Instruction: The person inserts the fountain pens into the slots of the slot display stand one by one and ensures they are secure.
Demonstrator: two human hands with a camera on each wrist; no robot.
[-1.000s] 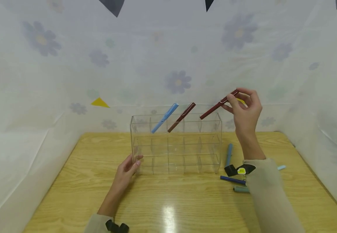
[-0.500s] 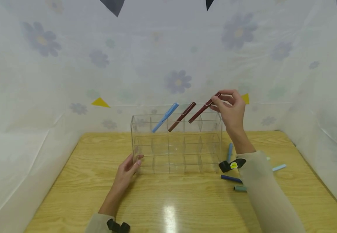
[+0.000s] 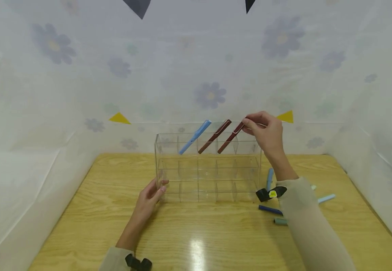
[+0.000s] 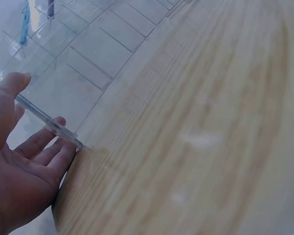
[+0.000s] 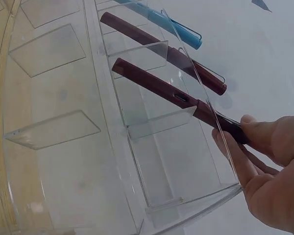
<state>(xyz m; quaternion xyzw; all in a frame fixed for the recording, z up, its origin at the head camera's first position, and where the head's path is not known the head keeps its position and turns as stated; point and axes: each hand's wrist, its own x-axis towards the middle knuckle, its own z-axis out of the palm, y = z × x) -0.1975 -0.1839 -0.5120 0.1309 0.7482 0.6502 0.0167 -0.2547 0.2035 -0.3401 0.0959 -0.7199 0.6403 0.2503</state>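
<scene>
A clear acrylic organizer [image 3: 207, 181] with divided compartments stands upright on the table. My left hand [image 3: 150, 194] grips its lower left side edge, thumb in front and fingers round the side, as the left wrist view shows. With thumb and fingertips, my right hand [image 3: 267, 133] pinches the clip end of a dark red pen [image 5: 161, 89], which slants down into a top-row compartment. To its left, a brown-red pen [image 3: 214, 137] and a light blue pen [image 3: 194, 137] lean at a like slant in neighbouring top compartments.
Right of the organizer several pens lie on the table [image 3: 196, 233]: a blue one [image 3: 270, 178], a dark blue one [image 3: 270, 209], a green one [image 3: 279, 221] and a pale blue one [image 3: 326, 198]. The right sleeve partly covers some. A patterned curtain [image 3: 168, 75] hangs behind.
My right hand has moved left and slightly down, bringing the dark red pen from beyond the organizer's right part into a top compartment. My left hand keeps its hold on the side.
</scene>
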